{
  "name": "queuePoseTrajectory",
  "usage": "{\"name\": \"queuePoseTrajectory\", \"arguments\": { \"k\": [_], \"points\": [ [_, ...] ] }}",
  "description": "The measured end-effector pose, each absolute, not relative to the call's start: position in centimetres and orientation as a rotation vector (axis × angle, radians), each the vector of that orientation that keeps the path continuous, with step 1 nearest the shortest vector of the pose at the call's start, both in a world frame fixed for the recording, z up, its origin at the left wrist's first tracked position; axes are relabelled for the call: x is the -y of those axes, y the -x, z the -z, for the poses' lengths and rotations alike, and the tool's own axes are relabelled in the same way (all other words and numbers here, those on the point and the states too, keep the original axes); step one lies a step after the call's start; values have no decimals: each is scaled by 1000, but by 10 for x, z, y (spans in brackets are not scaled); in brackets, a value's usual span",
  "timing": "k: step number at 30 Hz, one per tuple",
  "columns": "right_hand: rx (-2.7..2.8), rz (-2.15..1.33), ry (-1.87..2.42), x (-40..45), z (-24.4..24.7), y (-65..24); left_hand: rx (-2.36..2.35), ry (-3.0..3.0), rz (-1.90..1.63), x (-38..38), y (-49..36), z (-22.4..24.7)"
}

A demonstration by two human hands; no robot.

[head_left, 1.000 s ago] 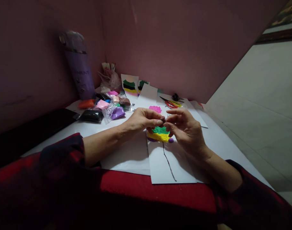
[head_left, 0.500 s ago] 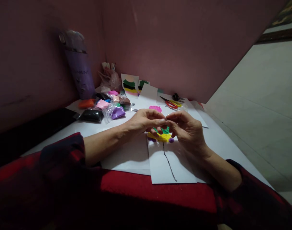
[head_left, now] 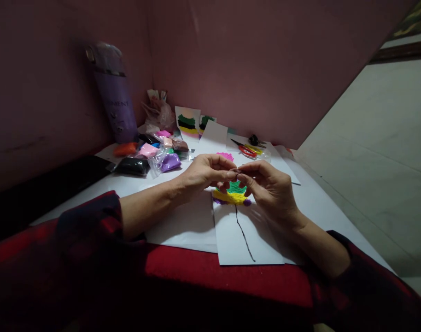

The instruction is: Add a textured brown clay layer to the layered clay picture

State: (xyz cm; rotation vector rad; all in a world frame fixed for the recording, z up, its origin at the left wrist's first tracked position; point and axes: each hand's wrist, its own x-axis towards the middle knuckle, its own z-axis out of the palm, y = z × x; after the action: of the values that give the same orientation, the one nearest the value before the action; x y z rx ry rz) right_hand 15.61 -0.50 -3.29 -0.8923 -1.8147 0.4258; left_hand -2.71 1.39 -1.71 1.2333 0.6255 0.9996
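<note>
Fingertips of my left hand point(head_left: 210, 171) and my right hand point(head_left: 271, 184) meet in a pinch above a white card point(head_left: 227, 240). Between them is a small dark piece of clay point(head_left: 236, 170), mostly covered by the fingers. Below the hands, the card carries a textured clay picture with a green part point(head_left: 236, 186), a yellow band point(head_left: 233, 198) and purple bits at its ends. A thin black line point(head_left: 243, 234) runs down from the yellow band. Some pink clay point(head_left: 225, 157) shows just behind my left fingers.
Bagged lumps of coloured clay point(head_left: 171, 162) lie to the left, before a purple bottle point(head_left: 114, 99). Red-handled scissors point(head_left: 247, 150) rest behind my hands. Painted cards point(head_left: 187, 123) lean at the back wall beside a plastic bag point(head_left: 158, 113). A red cloth edge point(head_left: 227, 272) is nearest me.
Both hands stay above the card. The pinching fingertips have shifted slightly, and a little more of the dark piece and the green part now shows.
</note>
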Motion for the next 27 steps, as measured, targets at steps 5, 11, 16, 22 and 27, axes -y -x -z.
{"name": "queuePoseTrajectory", "arguments": {
  "k": [5, 11, 16, 22, 27],
  "points": [
    [1711, -620, 950, 12, 27, -152, -695, -1326, -1116, -13, 25, 15],
    [1564, -707, 965, 10, 23, -151, -884, -1243, -1205, -17, 25, 12],
    [1524, -710, 934, 7, 24, -149, -828, -1299, -1168, -21, 27, 16],
    [1615, -725, 945, 8, 27, -149, -774, -1297, -1148, -19, 27, 17],
    [1699, -700, 921, 6, 32, -152, -740, -1293, -1123, -14, 26, 15]
  ]
}}
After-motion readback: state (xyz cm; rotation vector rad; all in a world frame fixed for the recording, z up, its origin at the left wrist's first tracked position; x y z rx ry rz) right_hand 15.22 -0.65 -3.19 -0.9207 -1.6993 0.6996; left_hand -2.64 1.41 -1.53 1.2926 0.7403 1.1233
